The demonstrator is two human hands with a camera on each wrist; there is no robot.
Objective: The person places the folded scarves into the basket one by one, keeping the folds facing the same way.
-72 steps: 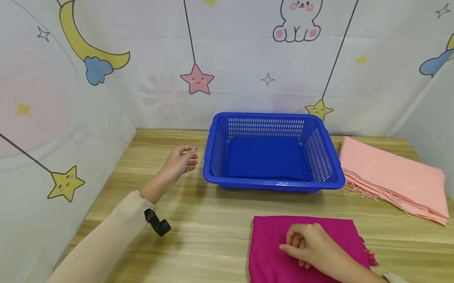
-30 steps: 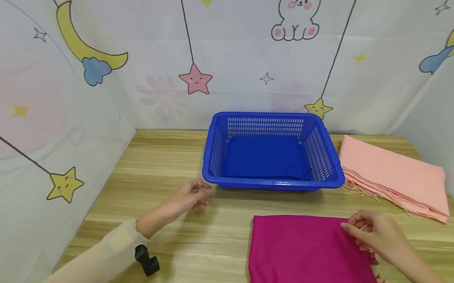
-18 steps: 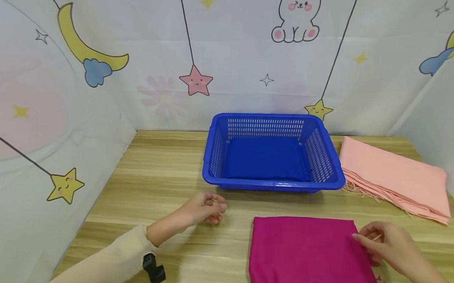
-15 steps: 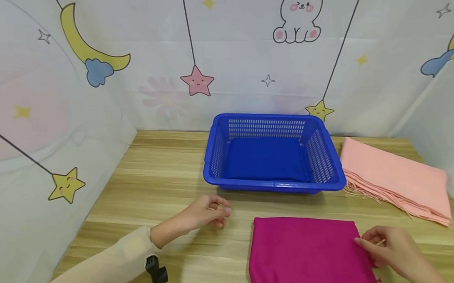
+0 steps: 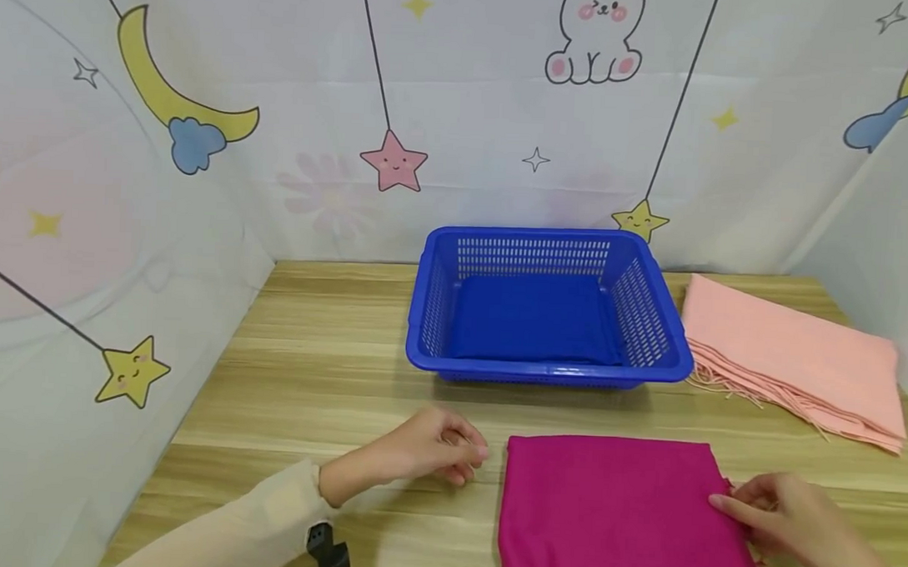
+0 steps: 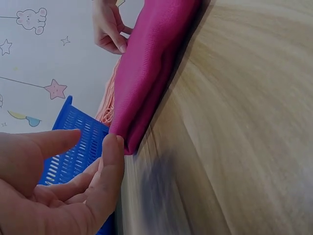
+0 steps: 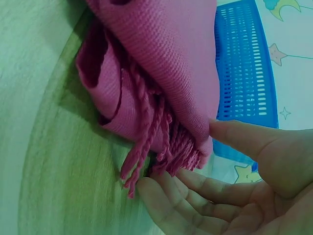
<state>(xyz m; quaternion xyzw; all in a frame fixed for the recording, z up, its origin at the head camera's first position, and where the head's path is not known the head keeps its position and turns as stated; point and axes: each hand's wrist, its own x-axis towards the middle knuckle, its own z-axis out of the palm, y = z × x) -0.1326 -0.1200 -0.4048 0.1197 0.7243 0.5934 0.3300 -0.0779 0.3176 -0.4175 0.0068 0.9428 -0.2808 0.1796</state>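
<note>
A magenta fringed scarf [image 5: 611, 506] lies folded on the table at the front right. My left hand [image 5: 433, 445] is just off its far left corner, fingers loosely bent and holding nothing; in the left wrist view the thumb and fingers [image 6: 112, 152] are apart near the folded edge. At the scarf's right edge is my right hand [image 5: 791, 516]. In the right wrist view its thumb touches the top layer of the scarf [image 7: 171, 63], while the other fingers extend by the twisted fringe [image 7: 183, 152], without a closed pinch showing.
A blue plastic basket [image 5: 549, 369] stands behind the scarf, with a folded blue cloth [image 5: 531, 315] inside. A folded pink scarf [image 5: 793, 354] lies at the back right of the wooden table [image 5: 309, 337]. A printed curtain [image 5: 475, 109] hangs behind.
My left hand has come from beside the basket toward me and right, up to the scarf's left corner. My right hand has moved from over the scarf to its right edge, then slightly nearer.
</note>
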